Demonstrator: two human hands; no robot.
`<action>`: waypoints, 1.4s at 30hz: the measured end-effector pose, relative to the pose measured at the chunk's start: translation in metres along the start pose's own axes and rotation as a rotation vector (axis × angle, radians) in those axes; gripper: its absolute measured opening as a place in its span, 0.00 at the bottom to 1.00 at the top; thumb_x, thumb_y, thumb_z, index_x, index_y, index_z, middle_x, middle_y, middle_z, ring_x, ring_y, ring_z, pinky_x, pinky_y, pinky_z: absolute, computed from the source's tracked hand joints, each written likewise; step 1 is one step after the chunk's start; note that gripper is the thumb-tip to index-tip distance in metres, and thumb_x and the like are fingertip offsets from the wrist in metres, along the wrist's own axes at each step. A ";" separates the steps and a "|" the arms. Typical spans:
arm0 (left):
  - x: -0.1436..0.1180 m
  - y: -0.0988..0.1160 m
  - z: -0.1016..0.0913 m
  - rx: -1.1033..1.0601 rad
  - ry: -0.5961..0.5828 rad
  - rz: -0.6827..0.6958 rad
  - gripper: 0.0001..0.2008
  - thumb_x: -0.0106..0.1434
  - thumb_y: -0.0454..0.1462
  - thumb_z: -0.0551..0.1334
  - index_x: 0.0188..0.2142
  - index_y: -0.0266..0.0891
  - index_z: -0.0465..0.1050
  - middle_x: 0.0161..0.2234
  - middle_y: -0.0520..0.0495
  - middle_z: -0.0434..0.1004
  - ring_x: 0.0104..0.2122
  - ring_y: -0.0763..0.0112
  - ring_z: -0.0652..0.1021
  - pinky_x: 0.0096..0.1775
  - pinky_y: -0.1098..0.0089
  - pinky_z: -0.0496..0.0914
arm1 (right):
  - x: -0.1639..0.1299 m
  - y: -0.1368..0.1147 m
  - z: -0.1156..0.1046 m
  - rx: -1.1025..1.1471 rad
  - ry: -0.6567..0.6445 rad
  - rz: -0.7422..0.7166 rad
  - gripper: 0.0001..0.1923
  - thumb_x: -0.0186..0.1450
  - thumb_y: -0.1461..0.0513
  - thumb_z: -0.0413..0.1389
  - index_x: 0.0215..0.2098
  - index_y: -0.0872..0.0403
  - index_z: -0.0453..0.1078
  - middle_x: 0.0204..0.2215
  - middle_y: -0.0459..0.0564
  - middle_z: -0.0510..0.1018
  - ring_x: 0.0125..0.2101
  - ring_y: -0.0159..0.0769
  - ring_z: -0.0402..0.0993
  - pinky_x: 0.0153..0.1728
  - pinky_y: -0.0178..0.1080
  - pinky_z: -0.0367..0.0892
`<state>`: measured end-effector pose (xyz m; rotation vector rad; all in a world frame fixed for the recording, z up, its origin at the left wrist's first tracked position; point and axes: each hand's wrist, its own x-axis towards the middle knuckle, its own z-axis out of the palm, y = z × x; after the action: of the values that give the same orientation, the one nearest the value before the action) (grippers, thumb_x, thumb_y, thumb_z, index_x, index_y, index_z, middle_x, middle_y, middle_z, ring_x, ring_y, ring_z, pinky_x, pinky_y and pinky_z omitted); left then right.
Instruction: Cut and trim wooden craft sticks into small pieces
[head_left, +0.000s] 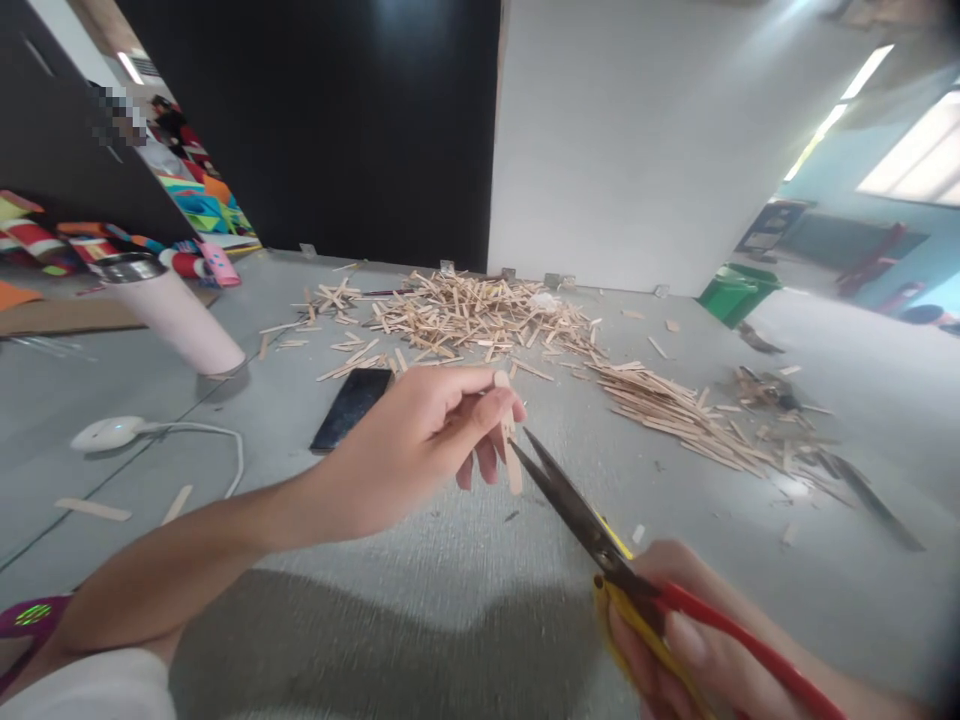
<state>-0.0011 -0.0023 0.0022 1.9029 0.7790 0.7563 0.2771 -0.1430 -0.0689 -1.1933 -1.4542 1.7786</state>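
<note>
Fingers (491,405) of the left hand (409,440) pinched a wooden stick (511,455) upright above the bench (450,560); the right hand (679,640) clenched the scissors (577,510), blades parted just beside the stick's lower end, no cut made yet. Beyond lay a phone (352,405), a heap of cut sticks (480,315) and a neater bundle (675,410) to the right, so much trimming looked done

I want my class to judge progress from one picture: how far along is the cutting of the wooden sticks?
Done, it seems: a heap of short cut pieces lies at the back of the table. In hand: the left hand pinches one stick while the right hand brings the scissors to it. Probably left: the bundle of long sticks on the right.
</note>
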 end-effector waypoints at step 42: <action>0.003 -0.008 -0.004 0.019 -0.235 -0.118 0.10 0.72 0.33 0.61 0.51 0.44 0.71 0.32 0.51 0.84 0.28 0.69 0.82 0.30 0.73 0.76 | 0.018 -0.025 0.008 -0.111 0.124 0.244 0.38 0.66 0.27 0.51 0.21 0.49 0.58 0.13 0.39 0.61 0.14 0.26 0.55 0.17 0.32 0.53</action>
<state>-0.0039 0.0051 -0.0025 1.9028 0.7453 0.4442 0.2589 -0.1252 -0.0497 -1.5669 -1.3997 1.7616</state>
